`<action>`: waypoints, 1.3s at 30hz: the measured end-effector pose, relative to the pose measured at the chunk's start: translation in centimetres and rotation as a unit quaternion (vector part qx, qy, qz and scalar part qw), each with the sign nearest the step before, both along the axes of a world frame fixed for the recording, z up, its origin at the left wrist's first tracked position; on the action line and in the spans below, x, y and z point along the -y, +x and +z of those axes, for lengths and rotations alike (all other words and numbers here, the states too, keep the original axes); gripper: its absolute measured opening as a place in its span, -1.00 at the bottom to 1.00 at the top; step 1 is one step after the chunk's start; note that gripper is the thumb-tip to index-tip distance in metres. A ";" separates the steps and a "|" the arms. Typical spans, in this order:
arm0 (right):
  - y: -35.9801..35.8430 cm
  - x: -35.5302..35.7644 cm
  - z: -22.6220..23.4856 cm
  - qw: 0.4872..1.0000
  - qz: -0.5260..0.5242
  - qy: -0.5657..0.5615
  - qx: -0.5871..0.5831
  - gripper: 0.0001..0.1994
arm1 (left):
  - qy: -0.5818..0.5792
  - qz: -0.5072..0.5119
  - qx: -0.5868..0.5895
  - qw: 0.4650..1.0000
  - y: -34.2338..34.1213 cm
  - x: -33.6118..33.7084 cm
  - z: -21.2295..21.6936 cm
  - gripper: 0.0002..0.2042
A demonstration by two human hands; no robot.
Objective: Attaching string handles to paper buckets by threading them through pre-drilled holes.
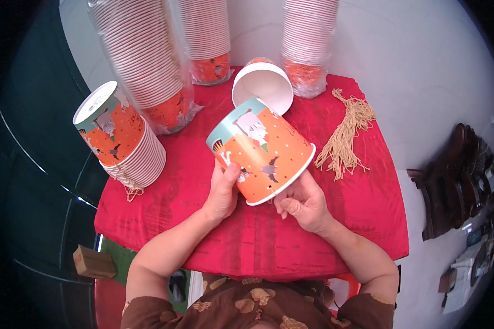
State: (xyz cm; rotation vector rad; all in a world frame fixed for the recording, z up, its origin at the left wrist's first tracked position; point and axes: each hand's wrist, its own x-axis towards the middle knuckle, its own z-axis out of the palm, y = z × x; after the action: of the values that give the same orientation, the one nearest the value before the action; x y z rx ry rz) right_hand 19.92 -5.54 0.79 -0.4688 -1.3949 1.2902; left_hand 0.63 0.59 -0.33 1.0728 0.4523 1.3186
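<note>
My left hand (225,189) grips an orange paper bucket (260,148) by its side, thumb on the outer wall. The bucket is tilted, its teal-banded base up to the left and its white rolled rim down to the right. It carries printed cartoon figures and a bat. At a small hole near the rim, my right hand (304,203) is closed, thumb and fingers pinched beside a short piece of tan string (273,192). Part of the right fingers is hidden behind the rim. A bundle of tan strings (346,134) lies on the table to the right.
Another paper bucket (263,88) lies on its side behind. Upside-down nested buckets (115,131), strings hanging from them, lean at the left. Tall plastic-wrapped bucket stacks (140,49), (206,33), (310,38) stand at the back. A red cloth (368,219) covers the table; a cardboard box (93,262) sits lower left.
</note>
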 end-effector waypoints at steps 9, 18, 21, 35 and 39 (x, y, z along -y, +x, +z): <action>0.0 0.2 -0.6 1.000 -0.004 0.005 0.022 -0.80 | 0.001 0.020 -0.049 0.999 0.3 0.4 -0.6 -0.17; -0.3 0.7 -0.3 0.987 -0.138 0.010 0.088 -0.82 | 0.001 0.057 -0.031 0.998 0.3 0.9 -0.2 -0.16; -0.3 0.4 -0.3 0.985 -0.150 -0.007 0.085 -0.83 | 0.063 0.158 -0.065 0.983 -0.2 0.6 0.1 -0.13; -1.8 0.5 -0.1 0.972 -0.192 -0.117 0.063 -0.80 | 0.427 0.328 -0.392 0.746 -3.4 -0.7 -2.4 0.03; -1.3 0.5 0.0 0.966 -0.167 -0.164 0.105 -0.81 | 0.399 0.324 -0.398 0.760 -3.5 -0.7 -2.3 0.06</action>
State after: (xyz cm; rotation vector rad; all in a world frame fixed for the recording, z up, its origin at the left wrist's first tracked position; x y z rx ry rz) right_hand 18.57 -6.08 0.79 -1.0476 -1.2078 1.2175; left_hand -2.91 1.25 -2.68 2.3942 1.0036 1.6563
